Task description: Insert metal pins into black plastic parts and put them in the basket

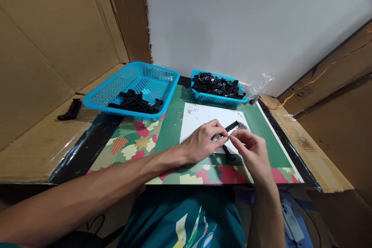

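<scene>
Over a white sheet [200, 120] my left hand [203, 142] is closed, thumb and fingertips pinched together. My right hand [251, 151] meets it there, its thumb and forefinger pinched too. Whatever sits between the fingertips is too small to make out. Black plastic shows beyond my left fingers as a short bar [231, 125], and a black plastic piece [228, 153] sticks out below them; whether they are one part cannot be told. A heap of tiny metal pieces [242, 126] lies just past my right fingertips. More tiny metal pieces [191, 110] are scattered near the sheet's far left corner.
A large blue basket [101, 97] at the left holds long black parts [136, 102]. Behind the sheet, a smaller blue basket [217, 98] is full of small black pieces [216, 84]. Beside it lies a clear plastic bag [255, 90]. One black part [71, 109] rests on cardboard far left.
</scene>
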